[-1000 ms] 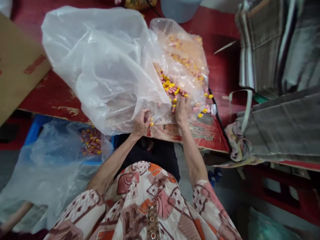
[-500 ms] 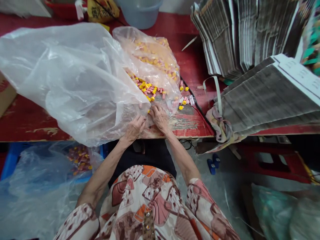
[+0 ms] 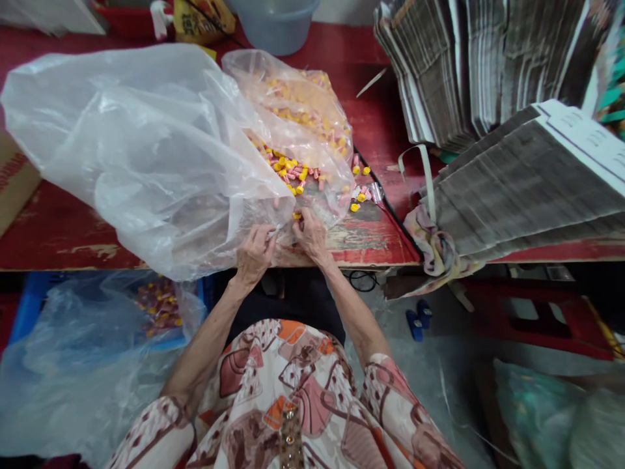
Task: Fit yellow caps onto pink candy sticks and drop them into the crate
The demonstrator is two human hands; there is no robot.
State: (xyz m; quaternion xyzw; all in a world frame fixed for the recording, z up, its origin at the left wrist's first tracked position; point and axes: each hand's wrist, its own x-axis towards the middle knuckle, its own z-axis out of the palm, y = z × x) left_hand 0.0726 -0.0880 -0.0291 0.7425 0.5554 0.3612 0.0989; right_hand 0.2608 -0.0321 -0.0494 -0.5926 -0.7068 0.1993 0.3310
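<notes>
At the table's front edge, my right hand (image 3: 311,236) has its fingers curled round a small pink piece with a yellow cap (image 3: 297,215). Just left of it, my left hand (image 3: 256,254) is closed in a pinch beside the edge of a large clear plastic bag (image 3: 161,150); what its fingertips hold is too small to make out. Beyond both hands lies a loose pile of the same pink pieces with yellow caps (image 3: 288,168), spilling from the mouth of a second clear bag (image 3: 297,107) that is full of them.
Several loose pieces lie near a clear-headed, red-handled brush (image 3: 378,193). Stacked dark folded sheets (image 3: 439,71) and a tied cloth (image 3: 430,238) occupy the right. A pale blue bucket (image 3: 276,26) stands behind. Below left, a blue crate (image 3: 32,299) holds bagged pieces.
My left hand has drawn slightly left, away from my right hand. The right fingers have curled in more, and the yellow cap shows more clearly at their tips.
</notes>
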